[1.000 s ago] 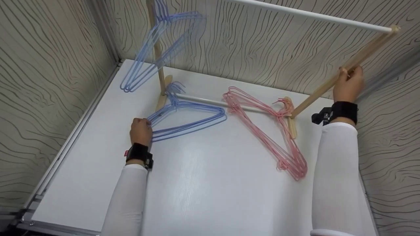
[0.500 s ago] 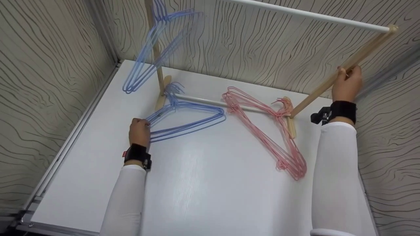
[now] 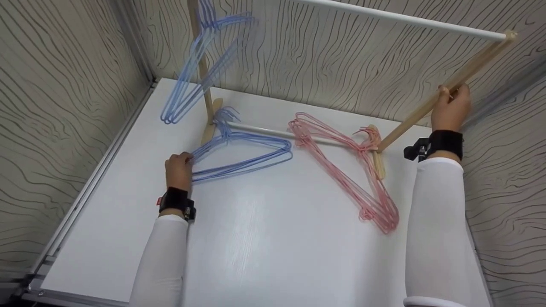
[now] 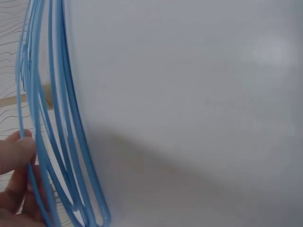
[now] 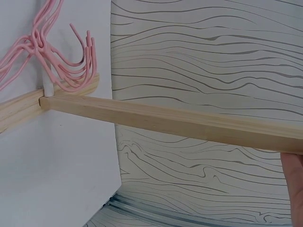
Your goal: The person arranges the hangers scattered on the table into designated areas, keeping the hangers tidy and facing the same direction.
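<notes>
Several blue wire hangers point(image 3: 225, 133) lie in a fanned stack on the white table, hooks toward the back. My left hand point(image 3: 178, 170) is at the stack's left end. In the left wrist view, thumb and fingers pinch the outermost blue hanger point(image 4: 35, 90), a small gap apart from the rest of the bundle. On the right, my right hand point(image 3: 451, 110) grips the wooden post point(image 3: 414, 121) of a clothes rack about halfway up; only part of that hand shows in the right wrist view.
More blue hangers point(image 3: 209, 25) hang from the rack near its left post point(image 3: 206, 96). A bundle of pink hangers point(image 3: 342, 180) lies at the right, hooks over the rack's foot. The white top rail point(image 3: 401, 18) spans the back, before a patterned wall point(image 3: 324, 64).
My left hand has shifted slightly left and up, and the near wires of the lying blue stack have shifted with it. The hanging blue hangers have swung a little. The right hand keeps its grip.
</notes>
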Action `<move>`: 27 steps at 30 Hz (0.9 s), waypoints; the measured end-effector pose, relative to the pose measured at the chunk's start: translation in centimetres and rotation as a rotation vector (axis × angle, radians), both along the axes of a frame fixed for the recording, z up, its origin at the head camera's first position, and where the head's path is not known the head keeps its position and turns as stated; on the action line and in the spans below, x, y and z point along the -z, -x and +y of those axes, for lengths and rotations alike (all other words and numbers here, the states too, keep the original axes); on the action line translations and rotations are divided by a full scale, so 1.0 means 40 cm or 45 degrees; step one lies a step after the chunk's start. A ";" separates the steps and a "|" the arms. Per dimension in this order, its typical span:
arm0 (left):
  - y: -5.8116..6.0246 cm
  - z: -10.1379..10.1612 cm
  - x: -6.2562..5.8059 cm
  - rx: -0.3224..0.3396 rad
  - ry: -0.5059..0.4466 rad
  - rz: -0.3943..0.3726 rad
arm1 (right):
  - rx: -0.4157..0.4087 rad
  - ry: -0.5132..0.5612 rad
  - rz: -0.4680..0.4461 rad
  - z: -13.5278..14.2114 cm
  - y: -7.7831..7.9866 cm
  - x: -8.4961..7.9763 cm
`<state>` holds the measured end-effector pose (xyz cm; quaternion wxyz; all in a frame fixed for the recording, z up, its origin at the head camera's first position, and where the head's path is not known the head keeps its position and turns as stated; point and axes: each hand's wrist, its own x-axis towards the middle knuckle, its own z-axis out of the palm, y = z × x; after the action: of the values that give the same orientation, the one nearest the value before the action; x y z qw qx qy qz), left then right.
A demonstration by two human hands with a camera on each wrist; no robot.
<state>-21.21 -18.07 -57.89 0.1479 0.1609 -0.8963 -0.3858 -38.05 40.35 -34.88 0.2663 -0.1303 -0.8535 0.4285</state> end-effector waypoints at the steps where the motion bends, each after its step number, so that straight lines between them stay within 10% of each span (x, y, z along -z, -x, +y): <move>1: 0.001 -0.001 0.002 -0.002 0.000 0.002 | -0.004 0.000 0.004 0.000 0.000 0.000; 27: 0.009 0.003 -0.052 0.042 -0.078 0.312 | 0.011 -0.024 0.025 0.004 0.010 0.007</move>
<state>-21.58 -17.94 -55.82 0.2451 0.1023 -0.8618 -0.4322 -38.44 40.53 -35.15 0.2776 -0.1273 -0.8543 0.4207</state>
